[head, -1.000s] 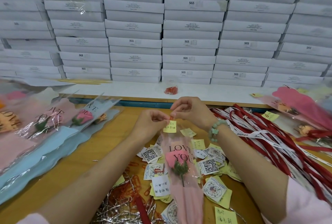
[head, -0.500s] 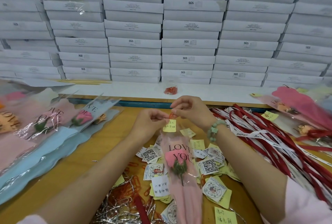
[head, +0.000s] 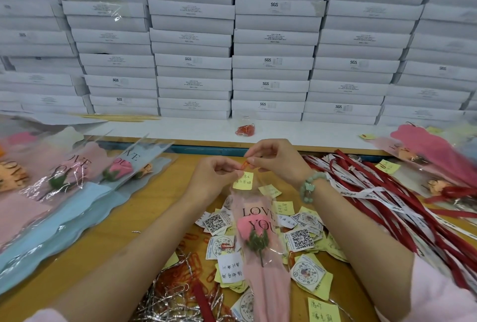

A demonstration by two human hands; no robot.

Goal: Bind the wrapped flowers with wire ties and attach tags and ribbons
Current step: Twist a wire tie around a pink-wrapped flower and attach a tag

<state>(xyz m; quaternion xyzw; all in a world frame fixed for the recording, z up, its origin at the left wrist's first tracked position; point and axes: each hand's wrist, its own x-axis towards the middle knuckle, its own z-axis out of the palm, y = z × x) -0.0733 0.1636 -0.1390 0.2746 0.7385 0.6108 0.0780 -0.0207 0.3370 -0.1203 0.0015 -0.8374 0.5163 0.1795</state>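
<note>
Over the table (head: 154, 205), left hand (head: 214, 177) pinches the wrapped flower (head: 258, 228), right hand (head: 278, 161) a clip (head: 244, 166) atop it.

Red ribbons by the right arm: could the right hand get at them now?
Probably yes: the red ribbons lie uncovered beside the right hand, nothing between, though it is pinching an orange clip.

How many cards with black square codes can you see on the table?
2. One QR card lies just left of the wrapped rose, the other QR card just right of it. More may be buried underneath.
</note>
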